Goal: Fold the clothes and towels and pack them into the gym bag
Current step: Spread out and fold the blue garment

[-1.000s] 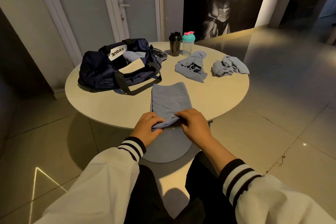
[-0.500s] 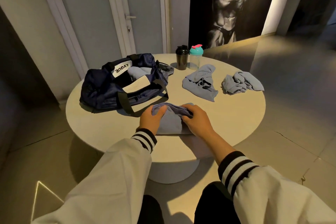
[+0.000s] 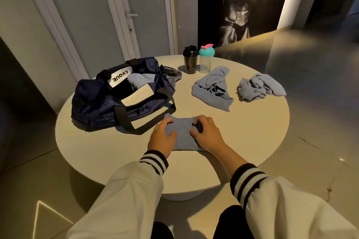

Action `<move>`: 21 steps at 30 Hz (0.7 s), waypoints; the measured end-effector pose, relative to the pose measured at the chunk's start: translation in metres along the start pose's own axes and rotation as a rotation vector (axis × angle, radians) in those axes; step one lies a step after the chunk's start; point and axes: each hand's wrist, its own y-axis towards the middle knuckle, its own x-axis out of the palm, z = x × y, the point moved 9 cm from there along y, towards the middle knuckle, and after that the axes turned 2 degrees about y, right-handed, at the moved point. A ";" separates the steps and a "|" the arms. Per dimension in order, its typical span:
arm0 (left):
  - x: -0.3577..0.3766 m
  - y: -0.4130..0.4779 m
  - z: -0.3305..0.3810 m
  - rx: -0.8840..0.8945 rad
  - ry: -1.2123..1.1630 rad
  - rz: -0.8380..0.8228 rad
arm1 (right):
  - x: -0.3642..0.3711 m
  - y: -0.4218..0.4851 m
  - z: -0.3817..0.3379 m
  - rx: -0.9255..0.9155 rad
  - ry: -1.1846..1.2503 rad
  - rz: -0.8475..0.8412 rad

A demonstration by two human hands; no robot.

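Observation:
A folded blue-grey cloth (image 3: 182, 134) lies on the round table (image 3: 242, 137) just in front of me. My left hand (image 3: 162, 136) rests on its left side with fingers spread. My right hand (image 3: 206, 133) presses its right side, fingers curled over the top edge. The navy gym bag (image 3: 101, 103) stands unzipped to the left, with blue-grey fabric visible inside and a black strap lying toward the cloth. Two crumpled blue-grey garments lie further back: one (image 3: 212, 88) mid-table, one (image 3: 259, 86) to the right.
A black shaker bottle (image 3: 190, 59) and a clear one with a teal lid (image 3: 206, 58) stand at the table's far edge. Behind are a white door, a wall and a dark poster. Tiled floor surrounds the table.
Both hands brought the cloth's near end up and over to the far end, halving its length. They now press on the folded piece. The view has shifted closer to the table.

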 end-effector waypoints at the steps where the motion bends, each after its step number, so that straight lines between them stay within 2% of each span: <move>1: 0.004 -0.001 -0.002 -0.003 0.050 -0.012 | 0.001 -0.001 0.001 0.015 -0.026 0.004; 6: 0.011 -0.009 -0.003 0.000 -0.005 -0.059 | -0.005 -0.016 -0.002 -0.044 -0.051 0.116; 10: 0.014 -0.015 0.002 0.060 0.275 -0.047 | -0.010 -0.037 -0.027 -0.285 -0.197 0.239; 12: 0.014 -0.017 0.002 0.095 0.296 -0.040 | -0.009 -0.045 -0.035 -0.356 -0.261 0.262; 14: 0.009 -0.018 0.004 0.123 0.175 0.010 | -0.005 -0.050 -0.035 -0.345 -0.309 0.217; 15: 0.006 -0.020 0.007 0.162 0.186 0.051 | -0.002 -0.051 -0.032 -0.321 -0.322 0.175; 17: 0.001 -0.030 0.015 0.270 0.364 0.116 | 0.005 -0.052 -0.028 -0.284 -0.333 0.082; 19: 0.004 -0.038 0.021 0.358 0.437 0.075 | 0.011 -0.055 -0.028 -0.287 -0.334 -0.004; 21: 0.009 -0.047 0.018 0.353 0.414 -0.031 | 0.013 -0.060 -0.028 -0.300 -0.301 -0.070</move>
